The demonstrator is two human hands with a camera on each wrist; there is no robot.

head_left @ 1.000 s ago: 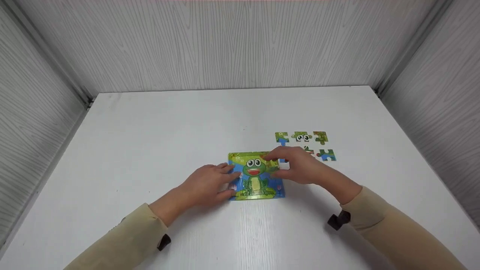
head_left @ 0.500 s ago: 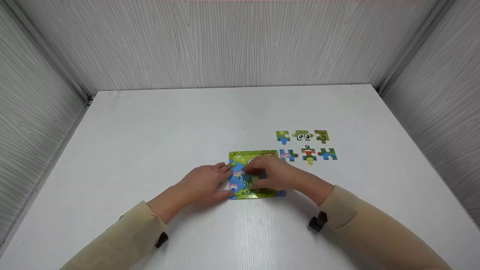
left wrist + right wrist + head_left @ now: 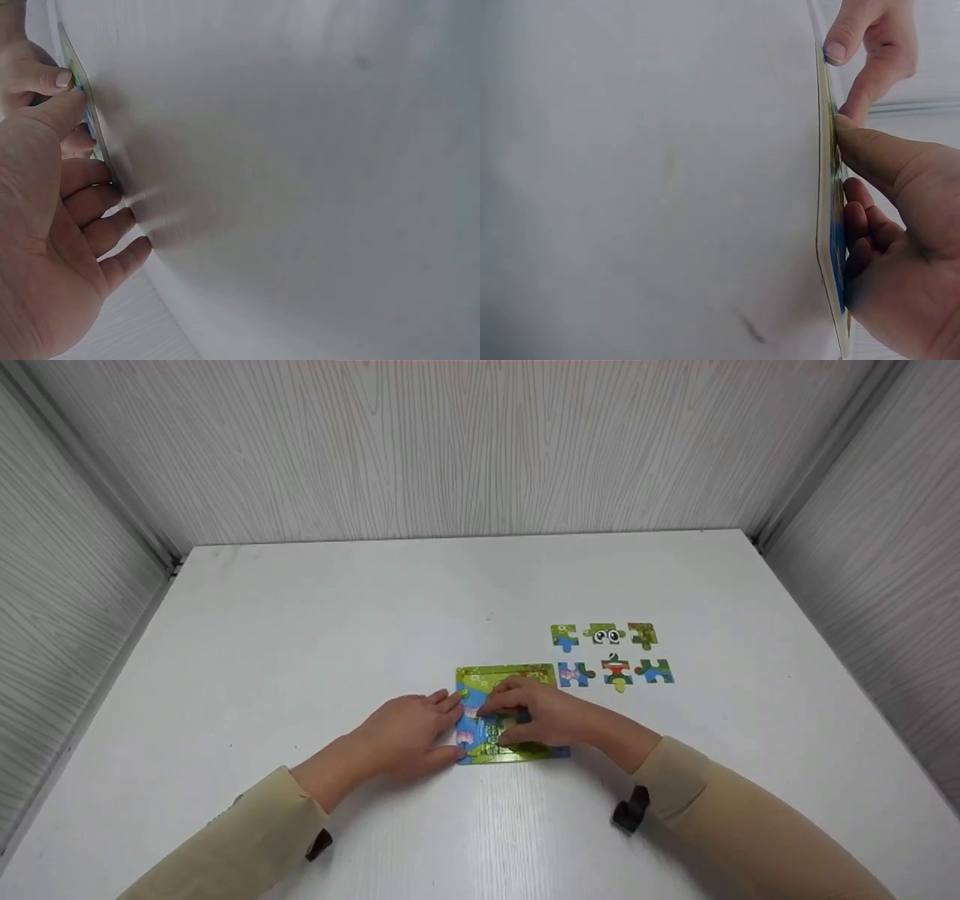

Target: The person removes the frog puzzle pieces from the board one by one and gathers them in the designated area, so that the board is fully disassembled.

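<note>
A square frog puzzle board [image 3: 472, 730] lies flat on the table in front of me. My left hand [image 3: 405, 731] rests at its left edge, with the thumb and fingers extended against the rim. Over the middle of the board is my right hand [image 3: 545, 715]. Its thumb and index fingertips touch the picture with a gap between them, and I make out no loose piece there. The hand hides much of the frog. In the right wrist view the right thumb [image 3: 881, 154] presses on the board's face, other fingers curled beside it.
Several loose puzzle pieces lie in two rows right of and beyond the board, among them one with the frog's eyes [image 3: 606, 634] and one with its mouth [image 3: 616, 670]. White table [image 3: 315, 622] surrounds them, with grey wood-grain walls [image 3: 480, 450] at the back and sides.
My right hand has moved left from the board's right edge beside the loose pieces to the middle of the board, then stayed nearly in place. My left hand has barely moved.
</note>
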